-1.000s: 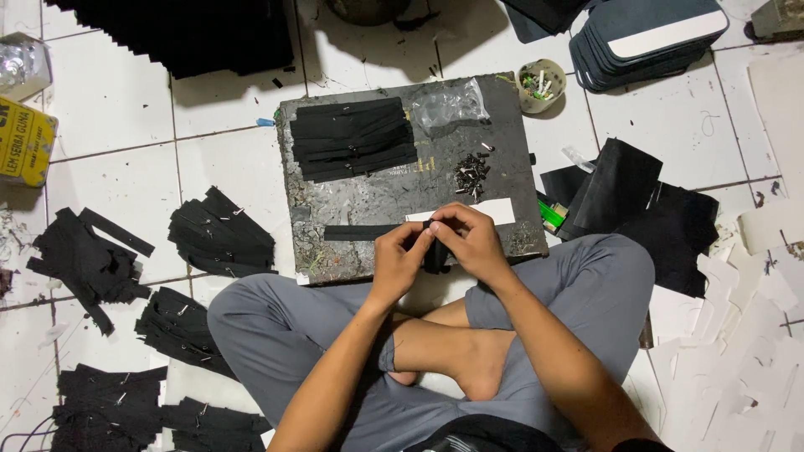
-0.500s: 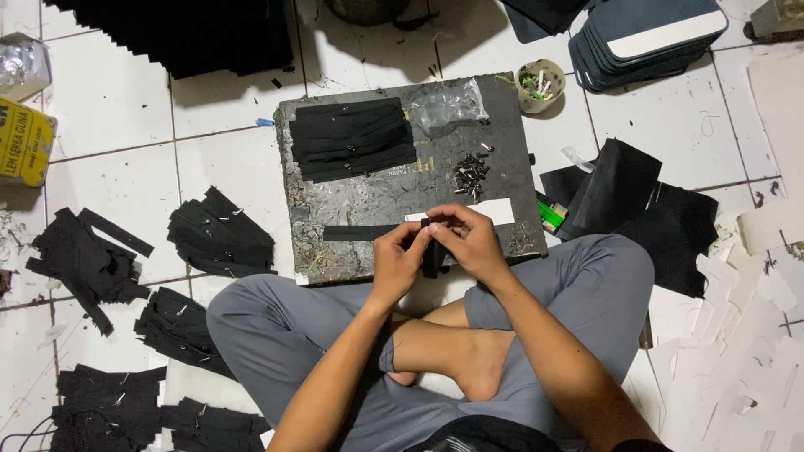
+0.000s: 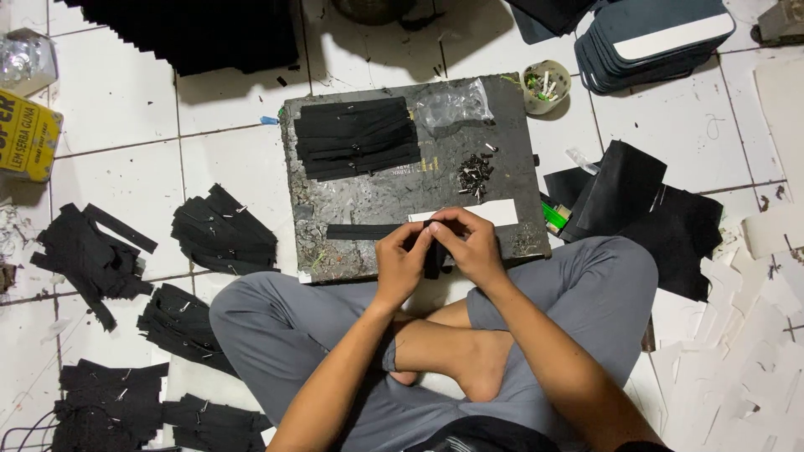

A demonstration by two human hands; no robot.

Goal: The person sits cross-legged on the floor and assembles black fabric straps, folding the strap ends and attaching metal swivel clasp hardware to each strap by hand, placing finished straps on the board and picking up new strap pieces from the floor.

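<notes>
a black strip (image 3: 435,251) is pinched between the left hand (image 3: 400,261) and the right hand (image 3: 471,248), both closed on it at the near edge of a dark board (image 3: 402,192) laid on the floor. one long strip (image 3: 362,231) and one white card (image 3: 494,213) are seen just beyond, then one heap of small metal bits (image 3: 474,174), one stack of strips (image 3: 358,137), one clear bag (image 3: 452,104), and one cup (image 3: 544,85) past the board.

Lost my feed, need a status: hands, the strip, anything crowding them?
Left hand and right hand both pinching the black strip at its right end. Strip lies flat on grey work board. Small metal pieces close by, apart.
</notes>
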